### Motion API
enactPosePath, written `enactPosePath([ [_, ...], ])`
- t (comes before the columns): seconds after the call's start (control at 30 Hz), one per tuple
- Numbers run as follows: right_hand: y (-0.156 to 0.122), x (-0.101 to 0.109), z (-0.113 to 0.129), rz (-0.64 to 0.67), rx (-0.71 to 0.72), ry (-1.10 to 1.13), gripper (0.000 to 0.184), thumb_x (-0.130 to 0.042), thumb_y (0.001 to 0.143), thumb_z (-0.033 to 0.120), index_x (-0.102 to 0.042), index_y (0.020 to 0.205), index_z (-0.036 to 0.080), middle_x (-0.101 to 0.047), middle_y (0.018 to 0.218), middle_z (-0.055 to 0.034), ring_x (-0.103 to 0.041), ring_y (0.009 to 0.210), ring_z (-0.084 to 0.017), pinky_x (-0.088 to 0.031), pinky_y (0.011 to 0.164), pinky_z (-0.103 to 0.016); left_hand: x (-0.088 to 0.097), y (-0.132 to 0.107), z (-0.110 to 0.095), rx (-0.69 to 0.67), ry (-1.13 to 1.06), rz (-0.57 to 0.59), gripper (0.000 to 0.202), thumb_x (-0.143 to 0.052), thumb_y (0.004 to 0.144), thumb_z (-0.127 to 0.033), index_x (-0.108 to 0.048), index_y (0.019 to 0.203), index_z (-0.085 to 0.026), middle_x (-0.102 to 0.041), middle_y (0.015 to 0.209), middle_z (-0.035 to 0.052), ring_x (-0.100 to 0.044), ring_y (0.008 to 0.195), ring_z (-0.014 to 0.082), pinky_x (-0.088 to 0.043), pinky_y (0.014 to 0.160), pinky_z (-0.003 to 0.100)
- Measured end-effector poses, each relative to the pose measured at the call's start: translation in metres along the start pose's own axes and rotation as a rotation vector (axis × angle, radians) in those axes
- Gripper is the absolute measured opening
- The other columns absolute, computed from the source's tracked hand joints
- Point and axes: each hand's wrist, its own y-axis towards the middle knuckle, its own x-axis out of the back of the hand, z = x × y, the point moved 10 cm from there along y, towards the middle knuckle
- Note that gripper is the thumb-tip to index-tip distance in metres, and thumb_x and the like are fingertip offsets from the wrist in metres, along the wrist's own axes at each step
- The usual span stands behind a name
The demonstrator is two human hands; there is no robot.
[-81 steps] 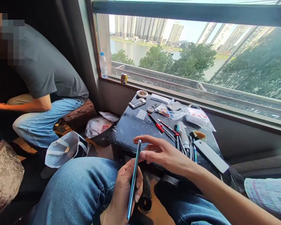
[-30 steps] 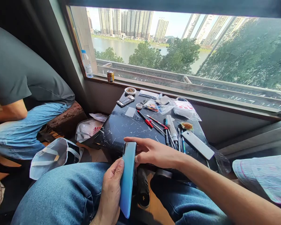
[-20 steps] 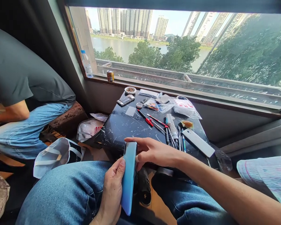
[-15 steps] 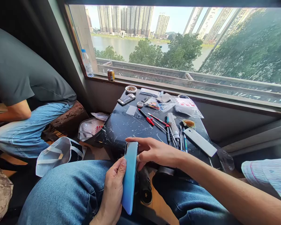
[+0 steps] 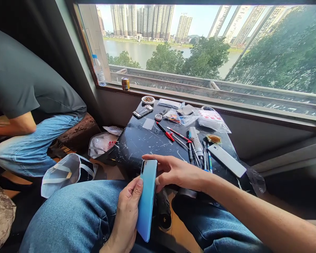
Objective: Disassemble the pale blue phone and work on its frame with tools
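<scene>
A light-blue smartphone (image 5: 146, 202) is held upright over my lap, its back and camera strip facing me and its screen hidden. My left hand (image 5: 127, 209) is closed around its left edge, with the thumb resting on the back. At the upper right, my right hand (image 5: 175, 172) grips the same smartphone. Its index finger lies across the top edge and its other fingers are bent at the right side, partly hidden.
Beyond my hands, a black table (image 5: 126, 140) carries a white phone (image 5: 228, 161), a red pen (image 5: 165, 131), an opened phone (image 5: 142, 111), several slim tools and plastic bags. Left of me are an open white bag (image 5: 56, 179) and a seated person (image 5: 31, 80). A window runs behind.
The smartphone has shifted very slightly to the right, and my right fingers have moved a little at its side. The pale patterned cloth at the right has almost left the view.
</scene>
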Motion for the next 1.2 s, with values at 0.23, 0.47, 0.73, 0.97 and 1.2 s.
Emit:
enactPosePath([
  [0.23,0.001,0.003,-0.003,-0.068,-0.016,-0.002,0.087,-0.064,0.068,0.012,-0.04,0.152,0.018,-0.069,0.097,-0.0022,-0.071,0.084,-0.019,-0.06,0.081,-0.036,-0.001,-0.001,-0.001,0.014,-0.011,-0.015,0.053,-0.078,0.077,-0.056,-0.075,0.108,-0.013,-0.065,0.078,0.0019,-0.05,0.067,0.0111,-0.044,0.06,0.019],
  [0.47,0.005,0.004,-0.002,-0.049,0.003,-0.015,0.084,-0.066,0.07,0.012,-0.043,0.151,0.02,-0.068,0.106,-0.0039,-0.068,0.096,-0.02,-0.058,0.085,-0.035,-0.002,0.001,-0.003,0.014,-0.081,-0.019,0.046,-0.08,0.075,-0.052,-0.077,0.103,-0.015,-0.07,0.083,0.004,-0.057,0.07,0.0125,-0.048,0.064,0.02],
  [0.73,-0.001,0.009,0.005,0.018,0.039,0.0,0.081,-0.068,0.073,0.014,-0.047,0.15,0.024,-0.069,0.105,-0.0031,-0.066,0.095,-0.018,-0.06,0.08,-0.031,-0.016,-0.005,0.009,0.172,-0.253,0.097,0.05,-0.081,0.078,-0.042,-0.07,0.122,-0.021,-0.068,0.076,-0.0004,-0.056,0.057,0.0086,-0.046,0.055,0.019],
  [0.97,0.002,0.011,-0.003,-0.028,0.03,0.027,0.079,-0.066,0.073,0.012,-0.048,0.149,0.026,-0.069,0.106,-0.0031,-0.067,0.092,-0.016,-0.061,0.078,-0.029,-0.016,-0.004,0.011,0.167,-0.264,0.09,0.049,-0.08,0.08,-0.042,-0.068,0.122,-0.02,-0.064,0.071,-0.0022,-0.055,0.053,0.0075,-0.046,0.051,0.019],
  [1.2,0.002,0.007,-0.007,-0.018,0.007,0.098,0.077,-0.067,0.072,0.012,-0.05,0.145,0.03,-0.068,0.107,-0.0026,-0.067,0.092,-0.018,-0.061,0.071,-0.027,-0.011,-0.005,0.013,0.173,-0.241,0.043,0.051,-0.083,0.076,-0.044,-0.068,0.119,-0.022,-0.064,0.066,-0.0025,-0.056,0.047,0.0107,-0.048,0.046,0.023],
])
